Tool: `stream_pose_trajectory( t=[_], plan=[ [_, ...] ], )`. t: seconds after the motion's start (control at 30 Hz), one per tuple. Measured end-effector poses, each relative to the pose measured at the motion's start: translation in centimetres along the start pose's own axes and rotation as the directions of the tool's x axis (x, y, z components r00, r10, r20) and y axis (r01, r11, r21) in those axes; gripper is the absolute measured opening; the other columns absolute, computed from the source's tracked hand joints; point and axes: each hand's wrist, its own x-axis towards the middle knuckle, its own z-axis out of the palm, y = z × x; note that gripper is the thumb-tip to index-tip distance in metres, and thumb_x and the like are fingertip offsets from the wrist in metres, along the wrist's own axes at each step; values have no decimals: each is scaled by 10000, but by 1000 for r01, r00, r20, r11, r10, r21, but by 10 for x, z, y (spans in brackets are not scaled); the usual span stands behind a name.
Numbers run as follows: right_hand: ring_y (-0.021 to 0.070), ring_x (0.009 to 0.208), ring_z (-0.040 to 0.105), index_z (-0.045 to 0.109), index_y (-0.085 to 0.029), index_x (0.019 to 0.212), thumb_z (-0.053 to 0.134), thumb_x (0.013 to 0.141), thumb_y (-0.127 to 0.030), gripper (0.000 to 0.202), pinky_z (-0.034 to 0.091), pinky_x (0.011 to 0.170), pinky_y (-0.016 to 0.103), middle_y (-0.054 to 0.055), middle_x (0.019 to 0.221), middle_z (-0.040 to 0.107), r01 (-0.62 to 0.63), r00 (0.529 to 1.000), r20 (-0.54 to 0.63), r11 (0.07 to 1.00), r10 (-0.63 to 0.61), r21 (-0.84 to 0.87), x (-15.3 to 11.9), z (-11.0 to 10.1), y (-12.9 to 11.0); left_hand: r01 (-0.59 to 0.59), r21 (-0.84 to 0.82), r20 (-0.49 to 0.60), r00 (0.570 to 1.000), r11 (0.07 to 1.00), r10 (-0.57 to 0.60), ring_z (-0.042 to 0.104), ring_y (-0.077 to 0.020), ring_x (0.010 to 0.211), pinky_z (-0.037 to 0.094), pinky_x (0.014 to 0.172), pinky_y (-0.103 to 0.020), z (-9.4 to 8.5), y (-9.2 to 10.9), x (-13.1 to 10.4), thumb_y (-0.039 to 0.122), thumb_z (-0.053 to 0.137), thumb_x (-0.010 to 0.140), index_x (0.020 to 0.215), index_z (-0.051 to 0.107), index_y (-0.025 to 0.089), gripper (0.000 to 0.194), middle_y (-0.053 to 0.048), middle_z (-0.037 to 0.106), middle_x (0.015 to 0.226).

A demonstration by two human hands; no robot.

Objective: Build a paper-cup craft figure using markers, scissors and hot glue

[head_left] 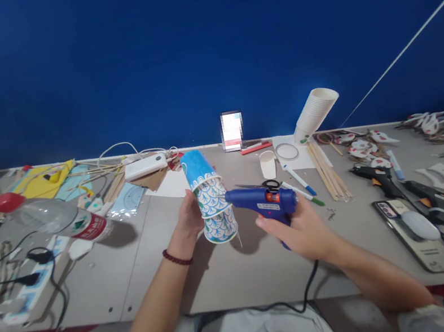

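My left hand (189, 217) is wrapped round the left side of a column of joined paper cups (212, 197), held tilted above the table. The top cup is painted blue; the lower ones carry a blue-and-green scale pattern on white. My right hand (302, 232) grips the handle of a blue hot glue gun (267, 202). Its nozzle points left and meets the side of the patterned cups, near a seam. A thin pale strand hangs beside the lowest cup's rim. The gun's black cord runs down toward my lap.
A plastic bottle (60, 220) lies by a power strip (38, 281) on the left. A tall stack of white cups (316, 115) leans at the back, near wooden sticks (328, 173) and scissors (270, 184). On the right are other glue guns (434, 197) and a phone (417, 237).
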Motion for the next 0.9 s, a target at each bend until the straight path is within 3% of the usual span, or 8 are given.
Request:
stream_pose_trajectory(
  t=[0.17,0.53,0.9],
  plan=[
    [122,461,493,653,-183,866,638,765,-257,126,434,460,244,-41,503,514,0,1000,4,1000,0,-6,0,0,0,7,2,4,1000,1000,-7,630,-327,1071,470,944,-456,0,0,0,641,738,628,1376,468,151,934,-125,688,1102],
    [125,520,517,634,-200,818,627,769,-244,66,476,537,263,-26,587,567,53,998,-16,998,-53,-39,0,0,1,7,6,30,1000,1000,-7,653,-313,1016,483,920,-446,1,0,-1,650,752,604,1358,494,170,930,-118,694,1092],
    [126,468,482,656,-203,916,633,763,-253,163,454,486,262,-36,530,528,25,999,-19,999,-26,-25,-2,1,1,4,17,25,1000,1000,-4,651,-327,1018,483,911,-463,4,1,-2,653,729,630,1366,486,173,912,-127,691,1087]
  ],
)
